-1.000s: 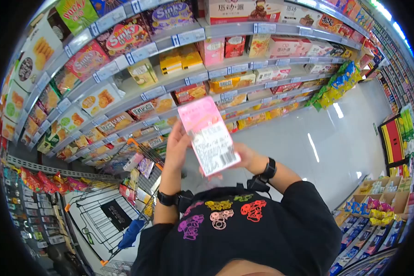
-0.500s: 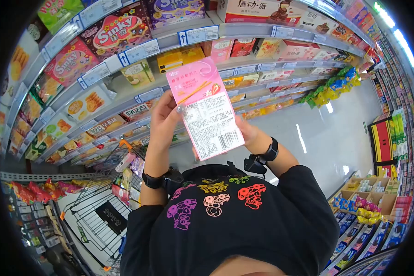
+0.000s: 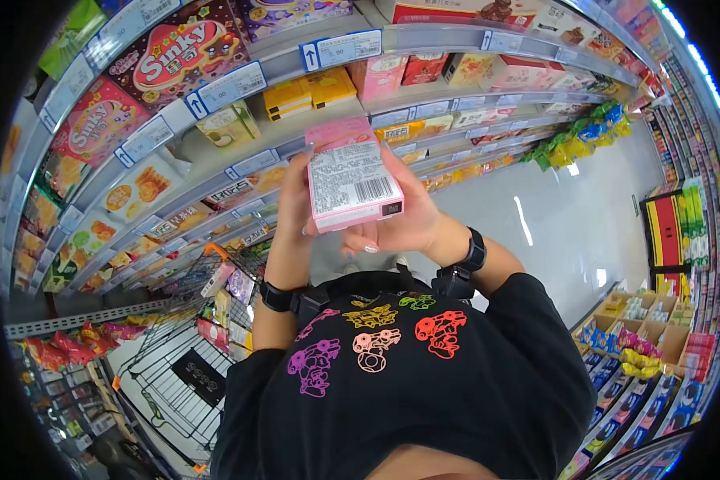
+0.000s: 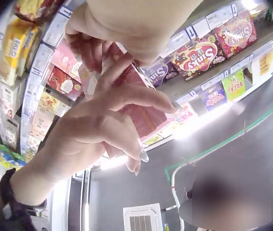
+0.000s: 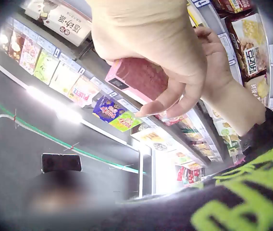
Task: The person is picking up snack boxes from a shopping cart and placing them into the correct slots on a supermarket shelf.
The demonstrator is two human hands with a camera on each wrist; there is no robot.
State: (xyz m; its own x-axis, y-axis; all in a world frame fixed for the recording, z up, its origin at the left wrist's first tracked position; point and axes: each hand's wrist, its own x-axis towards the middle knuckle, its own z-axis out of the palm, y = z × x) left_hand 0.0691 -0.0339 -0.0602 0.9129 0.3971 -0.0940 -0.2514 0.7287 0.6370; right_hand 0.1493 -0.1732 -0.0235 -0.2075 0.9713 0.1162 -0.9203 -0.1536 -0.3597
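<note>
A pink snack box [image 3: 355, 172] is held up in front of the chest, its white printed label and barcode facing up toward the head. My left hand [image 3: 293, 196] grips its left edge. Along the right side and underneath, my right hand [image 3: 408, 210] holds it, thumb on the side and fingers curving below the lower end. From the left wrist, the box [image 4: 148, 103] shows its pink face above the right hand's spread fingers [image 4: 127, 96]. In the right wrist view, the right hand [image 5: 151, 43] wraps over the pink box [image 5: 141, 79], partly hiding it.
Shelves with snack boxes [image 3: 172, 48] and price tags curve ahead and left. A wire shopping cart [image 3: 172, 384] with several packages stands at lower left. Hanging yellow and blue bags [image 3: 584, 132] are at the shelf's far end. Snack displays [image 3: 624, 336] stand lower right.
The box has tipped so its lower end face shows, and it has come slightly lower. My right hand has moved from its lower right corner to farther along its side and underneath.
</note>
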